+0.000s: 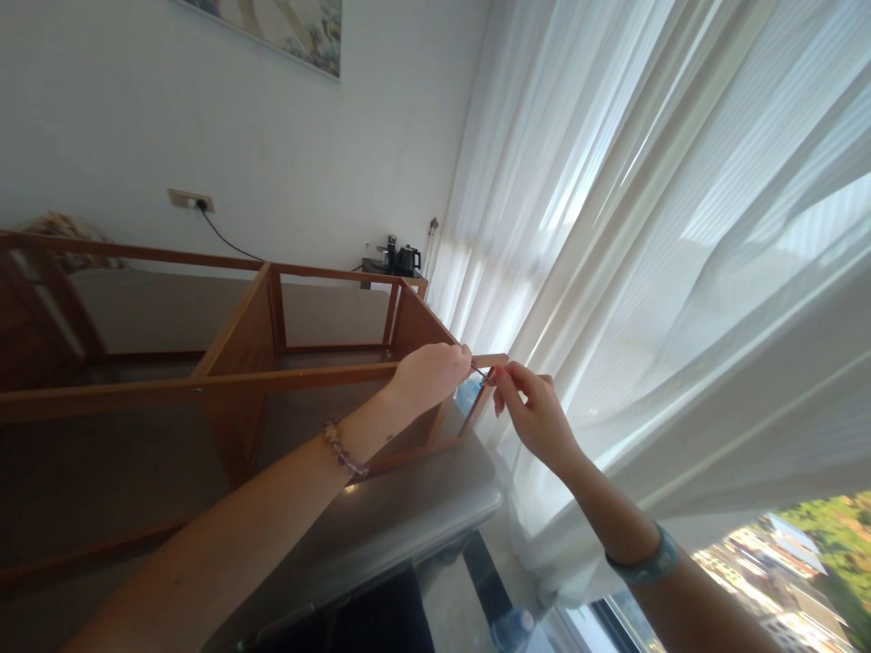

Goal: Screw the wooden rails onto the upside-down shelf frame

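A brown wooden shelf frame stretches from the left edge towards the curtain, with upright dividers between its rails. Close to its right-hand end, my left hand is closed round the top rail, its fingertips partly hidden. My right hand is just to the right, thumb and forefinger pinched on a thin metal rod like a hex key. The rod's other end reaches the rail beside my left fingers; whether it sits in a fastener I cannot tell. A small metal fitting shows on the rail further left.
White sheer curtains hang close on the right. Below the frame lies a plastic-covered mattress-like surface. A black kettle stands on a small table behind. A plastic bottle is at the bottom, and a wall socket holds a plugged cable.
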{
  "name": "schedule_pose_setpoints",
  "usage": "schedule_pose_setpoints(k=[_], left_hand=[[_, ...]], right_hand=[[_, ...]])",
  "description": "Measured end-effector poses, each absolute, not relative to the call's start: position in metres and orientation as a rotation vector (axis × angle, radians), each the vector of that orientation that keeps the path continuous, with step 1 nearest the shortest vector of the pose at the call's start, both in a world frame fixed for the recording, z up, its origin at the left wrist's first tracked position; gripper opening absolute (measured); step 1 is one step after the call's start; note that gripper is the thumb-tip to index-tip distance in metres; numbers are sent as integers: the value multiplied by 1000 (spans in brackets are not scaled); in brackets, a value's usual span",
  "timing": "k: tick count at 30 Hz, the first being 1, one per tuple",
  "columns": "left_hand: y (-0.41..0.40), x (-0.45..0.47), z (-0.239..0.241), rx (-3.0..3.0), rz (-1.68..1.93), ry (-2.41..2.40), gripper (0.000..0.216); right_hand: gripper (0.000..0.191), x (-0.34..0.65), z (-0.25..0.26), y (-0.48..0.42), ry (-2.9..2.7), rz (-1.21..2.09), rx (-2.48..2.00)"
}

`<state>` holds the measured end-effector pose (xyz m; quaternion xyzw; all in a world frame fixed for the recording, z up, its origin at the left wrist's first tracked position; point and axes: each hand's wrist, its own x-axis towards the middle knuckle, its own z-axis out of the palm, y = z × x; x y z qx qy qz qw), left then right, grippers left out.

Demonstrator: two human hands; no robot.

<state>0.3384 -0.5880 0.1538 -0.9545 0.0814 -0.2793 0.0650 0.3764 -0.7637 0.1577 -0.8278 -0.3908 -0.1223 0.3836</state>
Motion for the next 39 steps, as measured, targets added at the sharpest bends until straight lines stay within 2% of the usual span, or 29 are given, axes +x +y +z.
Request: schedule_pose_setpoints(k=[5, 10, 12, 16, 17, 19, 21, 24, 26, 31, 33, 37, 39], left_hand=[[-589, 338, 154, -2879, -838, 231, 35], [-589, 337, 155, -2880, -820, 258, 35], [-589, 337, 156, -2882, -822, 256, 34], [-589, 336, 156, -2881, -835, 227, 34], [-589, 336, 156, -2880, -835, 226, 34], [-589, 336, 155, -2881, -833, 235, 33], [-589, 337, 154, -2884, -829, 248, 31], [-588, 338, 154, -2894, -820, 246, 32], [-588, 338, 155, -2902, -813, 242, 33], [-587, 337, 156, -2913, -797, 250, 34], [-587, 337, 155, -2909, -804, 239, 34], [-588, 339, 154, -2898, -809, 254, 35], [-588, 338, 154, -2897, -807, 261, 35]], right_hand=[[44, 379, 144, -764, -724, 320, -1649], [45, 379, 130, -764, -713, 398, -1642], [43, 380, 133, -767, -834, 140, -1833], [30, 377, 150, -776, -1167, -914, -2372], [29, 376, 154, -777, -1223, -1085, -2439], [32, 374, 158, -775, -1286, -1194, -2494], [38, 373, 157, -771, -1230, -1025, -2465], [47, 374, 148, -761, -966, -333, -2192], [53, 374, 142, -755, -835, 14, -1987], [60, 377, 139, -754, -824, 124, -1943], [53, 378, 144, -761, -877, -118, -2081], [33, 377, 152, -780, -1251, -1078, -2440], [29, 374, 153, -783, -1444, -1302, -2493]])
